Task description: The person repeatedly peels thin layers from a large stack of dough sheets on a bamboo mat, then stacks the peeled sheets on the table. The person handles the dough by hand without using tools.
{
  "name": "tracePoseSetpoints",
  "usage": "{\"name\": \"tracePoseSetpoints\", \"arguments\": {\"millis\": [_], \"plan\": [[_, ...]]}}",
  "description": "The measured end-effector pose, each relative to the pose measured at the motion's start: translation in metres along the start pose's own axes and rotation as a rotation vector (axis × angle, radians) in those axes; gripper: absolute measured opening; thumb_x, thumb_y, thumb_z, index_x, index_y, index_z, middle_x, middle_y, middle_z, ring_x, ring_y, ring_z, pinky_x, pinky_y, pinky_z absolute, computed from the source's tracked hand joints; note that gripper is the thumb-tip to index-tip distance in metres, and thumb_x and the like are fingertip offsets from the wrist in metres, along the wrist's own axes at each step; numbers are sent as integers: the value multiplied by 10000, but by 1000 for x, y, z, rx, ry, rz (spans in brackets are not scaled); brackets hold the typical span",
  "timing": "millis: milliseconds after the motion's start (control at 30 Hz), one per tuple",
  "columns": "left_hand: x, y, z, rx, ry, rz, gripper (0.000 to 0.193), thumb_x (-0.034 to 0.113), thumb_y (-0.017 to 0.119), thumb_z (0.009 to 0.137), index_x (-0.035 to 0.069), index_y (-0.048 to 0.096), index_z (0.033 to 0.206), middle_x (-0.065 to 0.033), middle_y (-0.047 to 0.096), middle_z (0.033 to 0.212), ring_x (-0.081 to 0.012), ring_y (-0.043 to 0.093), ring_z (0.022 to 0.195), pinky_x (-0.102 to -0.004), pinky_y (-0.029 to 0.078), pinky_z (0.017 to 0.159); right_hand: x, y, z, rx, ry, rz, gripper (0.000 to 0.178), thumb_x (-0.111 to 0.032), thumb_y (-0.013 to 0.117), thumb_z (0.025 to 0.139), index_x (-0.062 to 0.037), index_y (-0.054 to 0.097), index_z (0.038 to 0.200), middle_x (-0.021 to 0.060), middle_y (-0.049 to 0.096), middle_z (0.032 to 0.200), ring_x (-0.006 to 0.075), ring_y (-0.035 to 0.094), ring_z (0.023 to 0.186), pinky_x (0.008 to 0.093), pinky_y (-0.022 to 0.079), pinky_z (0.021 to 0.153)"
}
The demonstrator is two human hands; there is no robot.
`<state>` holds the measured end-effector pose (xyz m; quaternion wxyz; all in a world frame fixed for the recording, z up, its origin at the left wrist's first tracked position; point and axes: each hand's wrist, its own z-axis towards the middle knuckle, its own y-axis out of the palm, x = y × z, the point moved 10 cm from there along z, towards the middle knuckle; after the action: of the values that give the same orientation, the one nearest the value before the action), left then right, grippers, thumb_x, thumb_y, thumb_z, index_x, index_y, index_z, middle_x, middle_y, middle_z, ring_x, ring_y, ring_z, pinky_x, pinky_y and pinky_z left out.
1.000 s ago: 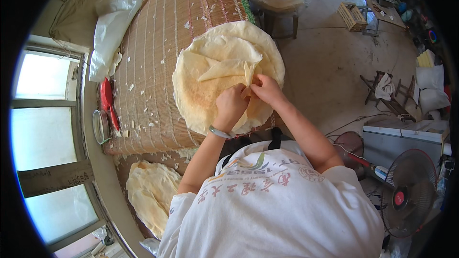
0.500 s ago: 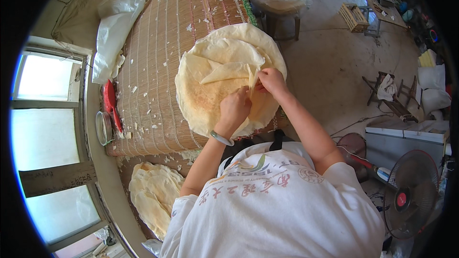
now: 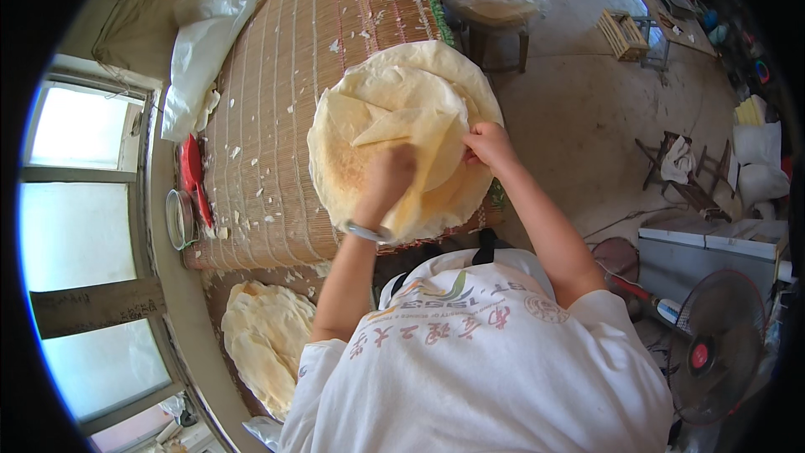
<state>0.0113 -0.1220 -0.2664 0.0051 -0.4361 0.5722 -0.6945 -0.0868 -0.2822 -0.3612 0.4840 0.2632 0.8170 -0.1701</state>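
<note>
A stack of thin, round, pale flatbreads (image 3: 352, 172) lies on a woven reed mat (image 3: 268, 117) in front of me. The top sheet is partly folded and lifted, with a thin, see-through flap running across the middle. At the stack's right edge, my right hand (image 3: 489, 148) is closed, thumb and fingers pinching the rim of a flatbread sheet. My left hand (image 3: 392, 176) is over the front middle of the stack, smeared by motion, so its fingers are unclear. A pale bangle (image 3: 367, 231) circles my left wrist.
More flatbreads (image 3: 268, 344) are piled lower left. Along the window side are a red brush (image 3: 193, 172), a round clear container (image 3: 179, 220) and a plastic sheet (image 3: 214, 42). A covered stool (image 3: 493, 0) stands beyond the mat; a fan (image 3: 717, 344) is at right.
My left hand has moved left and away from my right hand, which has shifted slightly right. The thin flap between them now spreads wider and flatter.
</note>
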Motion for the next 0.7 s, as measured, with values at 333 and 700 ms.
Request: {"name": "tracePoseSetpoints", "arguments": {"millis": [333, 700], "plan": [[9, -30, -1, 72, -12, 81, 161, 142, 565, 779, 15, 625, 859, -229, 624, 767, -389, 620, 768, -454, 493, 673, -99, 7, -76, 436, -864, -749, 193, -65, 617, 763, 10, 576, 936, 150, 564, 1022, 335, 546, 1020, 410, 477, 844], [30, 22, 12, -21, -51, 437, 140, 187, 630, 752, 48, 626, 763, -155, 640, 791, -337, 642, 771, -421, 501, 646, -37, 59, -45, 95, -770, -1023, 635, -237, 660, 772, 24, 424, 1300, 226, 351, 1379, 386, 291, 1324, 437, 324, 1060]]}}
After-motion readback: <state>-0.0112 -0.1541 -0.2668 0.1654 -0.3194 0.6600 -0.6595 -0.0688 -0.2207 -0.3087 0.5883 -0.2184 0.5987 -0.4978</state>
